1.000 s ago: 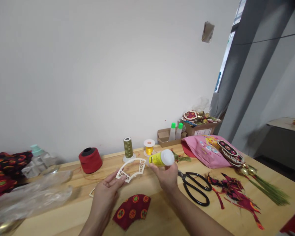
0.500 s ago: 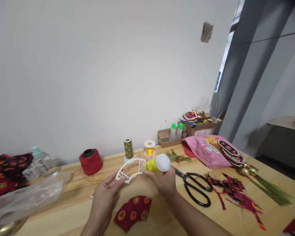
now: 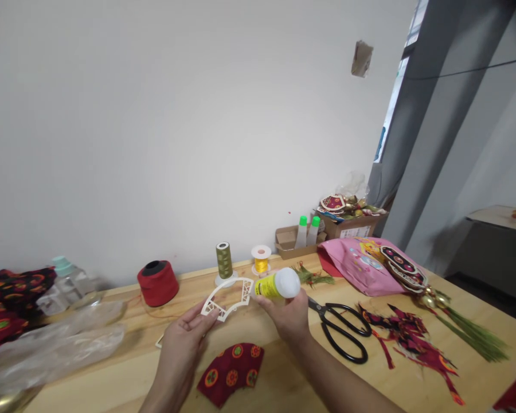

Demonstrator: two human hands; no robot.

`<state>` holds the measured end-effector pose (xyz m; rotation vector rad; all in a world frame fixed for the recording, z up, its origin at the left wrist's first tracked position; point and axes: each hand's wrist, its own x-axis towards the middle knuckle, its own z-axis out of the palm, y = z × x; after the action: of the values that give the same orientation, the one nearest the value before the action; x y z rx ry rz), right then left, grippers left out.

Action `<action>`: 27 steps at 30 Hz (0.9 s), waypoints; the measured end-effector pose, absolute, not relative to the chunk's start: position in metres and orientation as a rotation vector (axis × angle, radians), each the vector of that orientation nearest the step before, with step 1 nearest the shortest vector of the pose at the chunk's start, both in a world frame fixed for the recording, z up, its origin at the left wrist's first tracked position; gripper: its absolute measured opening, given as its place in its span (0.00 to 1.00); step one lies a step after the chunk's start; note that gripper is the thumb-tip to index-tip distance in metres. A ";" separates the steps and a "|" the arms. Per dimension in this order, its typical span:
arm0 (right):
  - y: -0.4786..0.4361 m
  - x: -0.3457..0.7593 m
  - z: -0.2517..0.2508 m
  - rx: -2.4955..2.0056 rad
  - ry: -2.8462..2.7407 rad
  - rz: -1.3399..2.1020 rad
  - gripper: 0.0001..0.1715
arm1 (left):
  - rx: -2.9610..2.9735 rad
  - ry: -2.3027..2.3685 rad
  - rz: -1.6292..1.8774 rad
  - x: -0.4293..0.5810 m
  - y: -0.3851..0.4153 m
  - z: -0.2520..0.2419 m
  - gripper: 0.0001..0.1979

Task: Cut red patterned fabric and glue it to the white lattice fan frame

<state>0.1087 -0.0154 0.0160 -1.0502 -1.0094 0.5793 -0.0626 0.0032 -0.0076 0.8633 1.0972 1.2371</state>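
Note:
My left hand point(image 3: 188, 332) pinches the lower left end of a pale fan-shaped frame point(image 3: 231, 282) with cut-out lattice ends, held up above the table. In my right hand point(image 3: 290, 315) is a glue bottle point(image 3: 272, 286) with a yellow label, tilted so its white base faces me. Its tip end is at the right edge of the frame; whether they touch I cannot tell. Below, on the table, lies a fan-shaped piece of dark red patterned fabric point(image 3: 232, 371). Black-handled scissors point(image 3: 344, 327) rest just right of my right hand.
Along the wall stand a red thread cone point(image 3: 157, 283), a green thread spool point(image 3: 224, 261), a yellow thread spool point(image 3: 261, 261) and a small carton point(image 3: 287, 241) with green-capped bottles. Fabric scraps point(image 3: 406, 338) and a pink bag point(image 3: 352, 264) lie right; plastic wrap point(image 3: 69, 350) lies left.
The glue bottle in my right hand has shifted slightly to the right and its angle has changed a little. My left hand and the frame stay almost where they were.

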 end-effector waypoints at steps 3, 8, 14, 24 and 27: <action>-0.016 0.110 0.017 -1.035 -1.007 0.573 0.15 | 0.862 1.099 1.246 -0.062 0.002 -0.007 0.24; -0.015 0.109 0.014 -1.019 -1.019 0.602 0.14 | 0.859 1.103 1.251 -0.063 0.004 -0.008 0.25; -0.010 0.116 0.014 -1.030 -0.948 0.515 0.16 | 0.868 1.106 1.237 -0.062 0.006 -0.009 0.24; -0.009 0.118 0.019 -0.968 -0.941 0.582 0.16 | 0.874 1.096 1.224 -0.061 0.004 -0.007 0.24; -0.011 0.118 0.018 -0.985 -0.933 0.566 0.16 | 0.868 1.085 1.234 -0.061 0.004 -0.006 0.24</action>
<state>0.1179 -0.0107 0.0181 -0.9848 -0.9328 0.5655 -0.0612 0.0041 -0.0055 0.8681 1.0853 1.2339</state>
